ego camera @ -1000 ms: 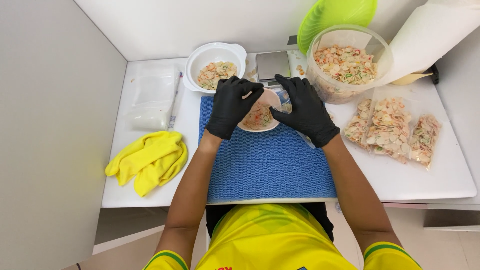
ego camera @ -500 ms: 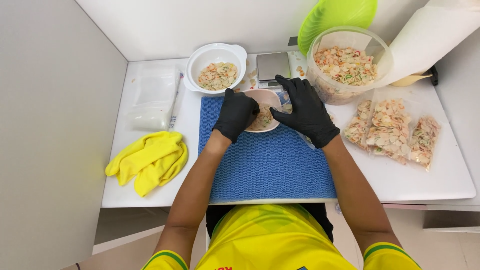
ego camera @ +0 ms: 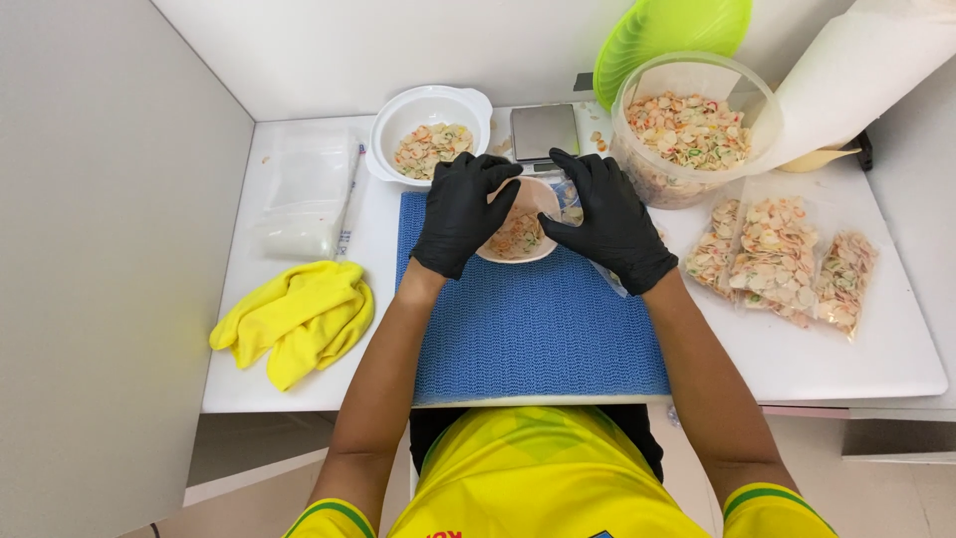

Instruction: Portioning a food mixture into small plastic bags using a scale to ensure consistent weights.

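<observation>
The white table (ego camera: 558, 100) is carrying everything, with a blue mat (ego camera: 538, 329) spread on its near middle. At the far right a big clear tub (ego camera: 692, 125) is standing heaped with pale, pink-and-orange chips, a green lid (ego camera: 667, 35) leaning behind it. Three filled clear bags (ego camera: 777, 259) are lying at the right; yellow rubber gloves (ego camera: 299, 319) are lying in a heap at the left, beyond them a stack of empty bags (ego camera: 304, 194). A white bowl (ego camera: 430, 134) of chips is sitting far left of a small scale (ego camera: 544, 130).

Both gloved hands are meeting at the mat's far edge. The left hand (ego camera: 460, 214) is cupping the small bowl (ego camera: 518, 234), fingers curled over its left rim. The right hand (ego camera: 609, 219) is lying just right of it, fingers bent over a clear bag (ego camera: 570, 204); whether it is pinching the bag's mouth I cannot tell.

The risk, to my eye: the bag's mouth is looking narrow beside the bowl, so tipping fast could be scattering chips over the mat. Smooth gloves on thin plastic could be slipping, and the right elbow is hovering near the filled bags.
</observation>
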